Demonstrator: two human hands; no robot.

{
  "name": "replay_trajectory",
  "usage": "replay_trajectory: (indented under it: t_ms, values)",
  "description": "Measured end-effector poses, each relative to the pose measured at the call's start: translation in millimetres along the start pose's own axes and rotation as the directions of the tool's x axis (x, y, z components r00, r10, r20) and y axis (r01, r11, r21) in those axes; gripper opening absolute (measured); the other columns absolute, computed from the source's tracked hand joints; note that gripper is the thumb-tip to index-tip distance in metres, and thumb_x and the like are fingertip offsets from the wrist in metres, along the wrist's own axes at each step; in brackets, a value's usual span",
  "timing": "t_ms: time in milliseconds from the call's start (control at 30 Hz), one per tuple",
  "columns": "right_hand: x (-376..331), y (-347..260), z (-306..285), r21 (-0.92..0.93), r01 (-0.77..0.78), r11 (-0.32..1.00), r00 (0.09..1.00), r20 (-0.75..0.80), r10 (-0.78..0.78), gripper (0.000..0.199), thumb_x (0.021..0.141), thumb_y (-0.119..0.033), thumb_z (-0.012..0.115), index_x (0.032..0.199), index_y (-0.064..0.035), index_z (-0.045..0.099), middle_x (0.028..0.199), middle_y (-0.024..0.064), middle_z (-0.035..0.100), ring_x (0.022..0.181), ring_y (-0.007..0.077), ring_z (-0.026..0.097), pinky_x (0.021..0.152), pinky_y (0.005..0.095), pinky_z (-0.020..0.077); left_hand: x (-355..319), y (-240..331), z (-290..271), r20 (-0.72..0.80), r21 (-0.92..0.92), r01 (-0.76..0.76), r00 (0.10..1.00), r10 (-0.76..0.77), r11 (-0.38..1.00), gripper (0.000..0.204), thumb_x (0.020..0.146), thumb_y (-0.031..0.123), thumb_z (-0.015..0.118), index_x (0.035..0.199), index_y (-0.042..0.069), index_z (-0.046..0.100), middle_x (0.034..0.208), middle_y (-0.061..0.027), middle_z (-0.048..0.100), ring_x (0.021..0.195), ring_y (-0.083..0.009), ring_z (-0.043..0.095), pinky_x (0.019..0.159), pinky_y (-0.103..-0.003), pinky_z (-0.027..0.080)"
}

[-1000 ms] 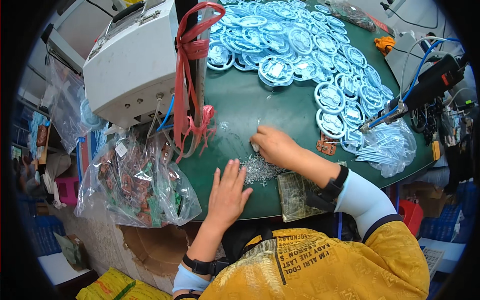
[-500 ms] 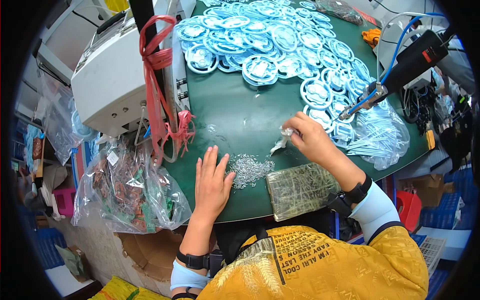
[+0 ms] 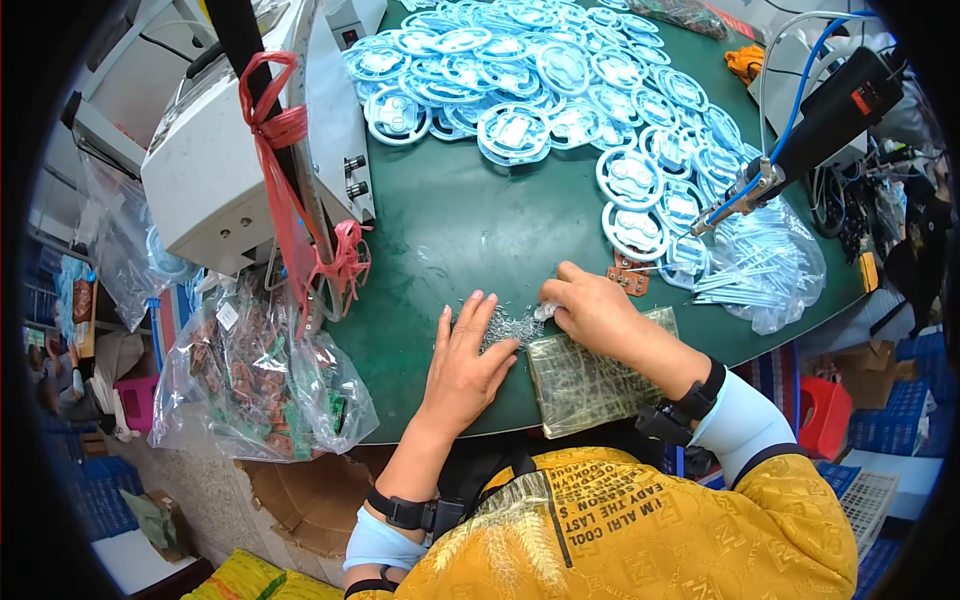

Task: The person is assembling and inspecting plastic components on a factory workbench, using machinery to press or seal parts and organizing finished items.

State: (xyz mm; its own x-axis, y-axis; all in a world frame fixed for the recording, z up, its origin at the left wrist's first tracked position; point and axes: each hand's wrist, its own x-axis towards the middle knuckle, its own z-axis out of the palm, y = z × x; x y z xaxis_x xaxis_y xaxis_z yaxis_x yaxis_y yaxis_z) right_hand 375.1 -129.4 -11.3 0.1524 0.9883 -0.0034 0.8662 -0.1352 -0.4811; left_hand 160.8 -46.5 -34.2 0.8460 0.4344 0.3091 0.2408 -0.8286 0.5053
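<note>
My left hand [image 3: 463, 367] lies flat with its fingers extended against the left side of a pile of small silvery metal pieces, perhaps screws [image 3: 515, 325], covering part of it. In a pinch, my right hand [image 3: 598, 312] holds a small crumpled clear plastic bag [image 3: 545, 311] at the pile's right edge. Most of the bag is hidden by the fingers. Below the right wrist, a flat block wrapped in yellowish clear film [image 3: 585, 380] rests at the table's near edge.
Light-blue plastic wheel-shaped parts [image 3: 515, 130] are heaped across the far table [image 3: 440, 200]. A black powered screwdriver [image 3: 825, 120] hangs at right, above bagged blue sticks [image 3: 755, 270]. Brown circuit boards [image 3: 630, 275] lie nearby. Left are a grey machine [image 3: 225, 170] and bagged boards [image 3: 265, 380].
My right hand has come down and left with the plastic bag to the pile. My left hand has shifted right onto the pile's edge. The brown boards now show beyond my right hand.
</note>
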Motion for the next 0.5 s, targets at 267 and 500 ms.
replay_trajectory:
  t_ms: [267, 500]
  values:
    - [-1.6, 1.3, -5.0, 0.039, 0.008, 0.999, 1.000, -0.027, -0.007, 0.018, 0.077, -0.006, 0.064, 0.095, -0.0086, 0.063, 0.091, 0.0099, 0.053, 0.080, 0.0304, 0.061, 0.069, 0.0421, 0.0496, 3.1, -2.0, 1.2, -0.080, -0.017, 0.027, 0.996, -0.028, 0.999, 0.020, 0.071, 0.005, 0.076, 0.089, 0.007, 0.067, 0.134, -0.0171, 0.051, 0.131, -0.0381, 0.043, 0.107, -0.056, 0.032]
    - [-2.4, 1.3, -2.2, 0.012, -0.005, 1.000, 1.000, -0.011, 0.005, 0.018, 0.077, -0.007, 0.064, 0.095, -0.0083, 0.064, 0.091, 0.0098, 0.053, 0.080, 0.0306, 0.061, 0.069, 0.0425, 0.0497, 20.6, 2.9, 0.4, -0.016, 0.009, 0.010, 1.000, -0.010, 1.000, 0.020, 0.069, 0.006, 0.077, 0.086, 0.006, 0.067, 0.133, -0.0169, 0.051, 0.132, -0.0369, 0.041, 0.107, -0.055, 0.034]
